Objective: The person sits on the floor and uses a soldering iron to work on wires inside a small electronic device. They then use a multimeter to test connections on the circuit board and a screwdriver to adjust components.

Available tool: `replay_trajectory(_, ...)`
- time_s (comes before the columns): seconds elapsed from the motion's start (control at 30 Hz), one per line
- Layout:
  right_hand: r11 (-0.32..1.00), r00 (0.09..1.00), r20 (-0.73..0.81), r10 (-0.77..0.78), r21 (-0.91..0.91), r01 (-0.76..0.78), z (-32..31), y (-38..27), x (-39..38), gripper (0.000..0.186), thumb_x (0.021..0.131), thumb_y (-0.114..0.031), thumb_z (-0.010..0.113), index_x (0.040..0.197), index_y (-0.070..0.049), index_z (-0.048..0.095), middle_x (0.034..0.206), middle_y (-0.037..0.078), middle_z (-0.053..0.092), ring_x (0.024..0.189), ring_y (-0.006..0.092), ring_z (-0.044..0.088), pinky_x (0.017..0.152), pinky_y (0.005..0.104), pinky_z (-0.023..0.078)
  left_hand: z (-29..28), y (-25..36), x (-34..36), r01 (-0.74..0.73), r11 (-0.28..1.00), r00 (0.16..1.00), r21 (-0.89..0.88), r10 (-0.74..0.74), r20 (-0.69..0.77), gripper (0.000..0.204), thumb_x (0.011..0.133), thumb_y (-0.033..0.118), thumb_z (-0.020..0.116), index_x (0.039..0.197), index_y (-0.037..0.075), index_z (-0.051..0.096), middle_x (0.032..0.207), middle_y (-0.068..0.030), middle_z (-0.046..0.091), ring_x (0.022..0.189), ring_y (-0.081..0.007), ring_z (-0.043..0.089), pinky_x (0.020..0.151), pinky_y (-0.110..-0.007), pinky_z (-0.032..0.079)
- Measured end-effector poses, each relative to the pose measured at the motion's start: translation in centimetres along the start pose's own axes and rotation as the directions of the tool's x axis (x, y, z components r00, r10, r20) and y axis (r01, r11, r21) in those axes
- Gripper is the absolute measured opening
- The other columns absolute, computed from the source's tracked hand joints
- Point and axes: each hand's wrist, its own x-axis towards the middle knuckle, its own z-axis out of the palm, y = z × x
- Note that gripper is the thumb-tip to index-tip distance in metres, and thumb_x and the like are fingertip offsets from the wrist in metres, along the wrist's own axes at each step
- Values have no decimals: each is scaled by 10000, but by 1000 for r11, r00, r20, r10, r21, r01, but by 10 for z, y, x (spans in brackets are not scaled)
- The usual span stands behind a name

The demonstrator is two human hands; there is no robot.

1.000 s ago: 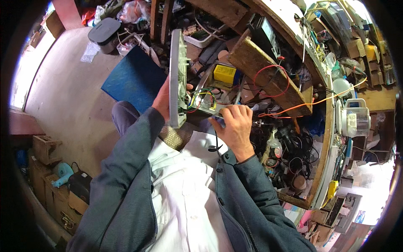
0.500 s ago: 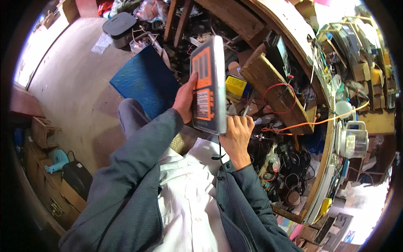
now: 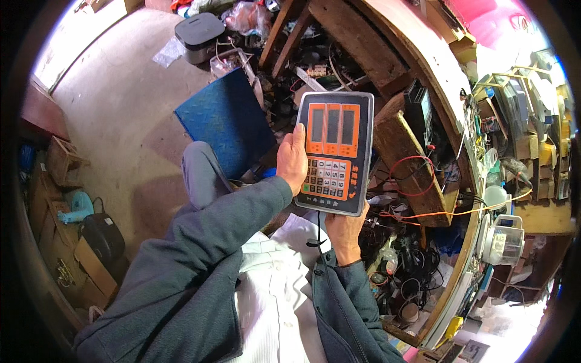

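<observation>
Head view looks down on a person in a grey jacket and white shirt, holding a flat grey panel up in front of the chest with both hands. Nearest, the right hand cups the panel's lower edge from underneath; its fingers are behind the casing, so I cannot tell how they are set, only that the palm bears the weight. A thin dark cord hangs from that bottom edge over the shirt. The left hand clasps the panel's left edge, thumb pressed along the front rim beside the orange face, the other fingers wrapped behind out of sight.

The panel is upright and faces the camera: three dark display windows in an orange surround on top, a pale keypad below. It looks like a rigid plastic housing, light enough to carry in two hands, with smooth, likely slippery sides. The windows and keys seem the delicate parts, so the bare grey rim and the back look like the sound places to grip, and the cord should be kept slack.

Beyond the left hand a blue textured plate lies on the concrete floor. Behind the panel leans a thick wooden block looped with red wire, amid tangled cables. Farthest off, a dark lidded box sits on the floor.
</observation>
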Motion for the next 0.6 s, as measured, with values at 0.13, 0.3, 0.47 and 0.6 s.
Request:
replay_trajectory(0.13, 1000, 1000, 21, 8, 5, -8, 5, 6, -5, 455, 716, -6, 772, 1160, -22, 677, 1181, 161, 654, 1146, 384, 571, 1037, 538, 398, 1, -4, 2, -32, 998, 999, 56, 34, -25, 631, 1124, 557, 401, 1039, -24, 631, 984, -156, 683, 909, -234, 625, 882, -388, 509)
replay_trajectory(0.3, 1000, 999, 28, 31, 6, -31, 9, 10, -9, 457, 717, 0, 751, 1168, -28, 682, 1195, 160, 657, 1170, 378, 569, 1041, 538, 396, 4, -3, 2, -70, 991, 997, 112, 74, -32, 627, 1125, 554, 397, 1037, -22, 629, 985, -177, 693, 917, -270, 639, 884, -408, 505)
replay_trajectory(0.47, 1000, 1000, 6, 23, -6, -23, 3, -1, -3, 462, 729, -97, 812, 1172, -44, 692, 1207, 144, 665, 1171, 358, 588, 1020, 529, 406, 6, 0, 1, -121, 981, 993, 150, 122, 3, 641, 1120, 569, 399, 1027, -22, 630, 982, -183, 697, 917, -282, 640, 878, -413, 502)
replay_trajectory(0.6, 999, 998, -50, 41, -1, -41, 11, 0, -5, 459, 731, -162, 853, 1151, -52, 703, 1180, 131, 678, 1138, 343, 612, 1005, 529, 410, 7, 3, 0, -159, 974, 987, 163, 158, 18, 646, 1115, 579, 405, 1018, -20, 629, 974, -191, 698, 904, -296, 643, 869, -420, 501)
